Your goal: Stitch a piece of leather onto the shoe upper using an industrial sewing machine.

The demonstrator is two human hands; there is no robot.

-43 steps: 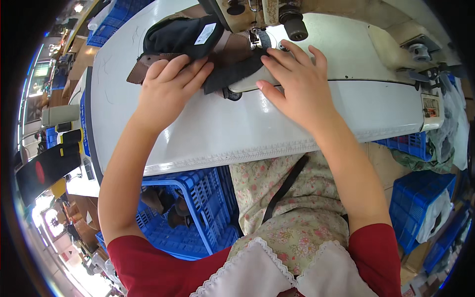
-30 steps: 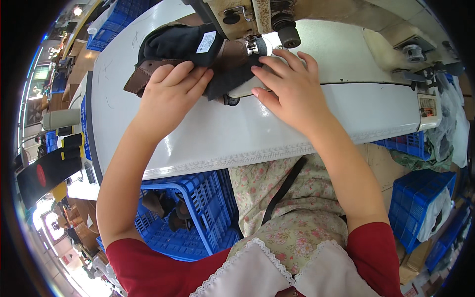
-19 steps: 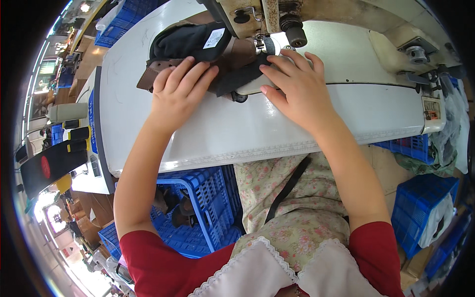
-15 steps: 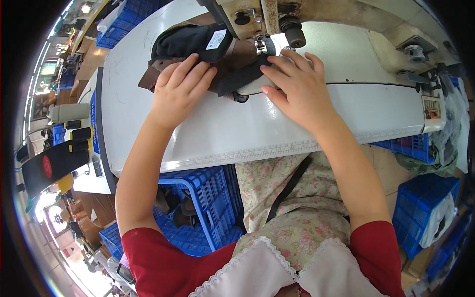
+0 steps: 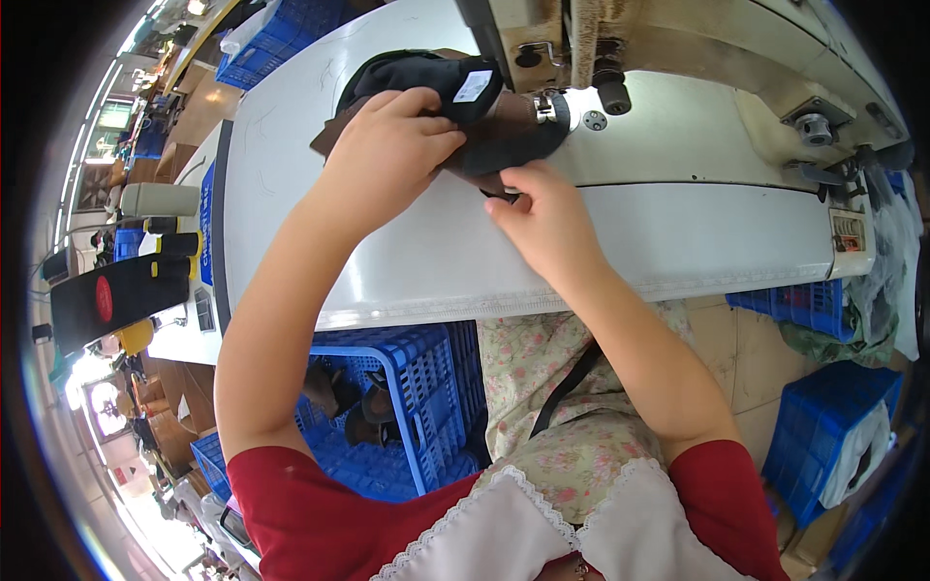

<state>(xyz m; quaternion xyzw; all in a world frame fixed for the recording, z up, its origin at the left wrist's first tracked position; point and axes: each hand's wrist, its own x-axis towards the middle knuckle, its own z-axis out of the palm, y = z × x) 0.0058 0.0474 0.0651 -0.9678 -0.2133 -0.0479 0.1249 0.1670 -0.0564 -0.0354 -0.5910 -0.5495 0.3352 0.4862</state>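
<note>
A brown-and-black sewn piece [image 5: 518, 143], with soft black cloth and a white label, lies on the white sewing table under the machine's metal presser foot [image 5: 545, 108]. Its exact kind I cannot make out. On its left part, my left hand [image 5: 392, 155] is closed, with curled fingers gripping the brown and black material below the label. My right hand [image 5: 542, 218] pinches the near brown edge between thumb and fingers, just in front of the presser foot. The fingertips partly hide that edge.
The sewing machine [image 5: 678, 107] spans the far side, its head above the piece. A blue crate [image 5: 412, 387] with brown and black pieces stands below the table's front edge. Another blue crate [image 5: 823, 426] is at right. A ruler strip [image 5: 436, 312] runs along the table edge.
My right hand has gone from lying spread on the black cloth to pinching the near edge. My left fingers have curled in. The black strip now lies as a rounded flap beside the foot.
</note>
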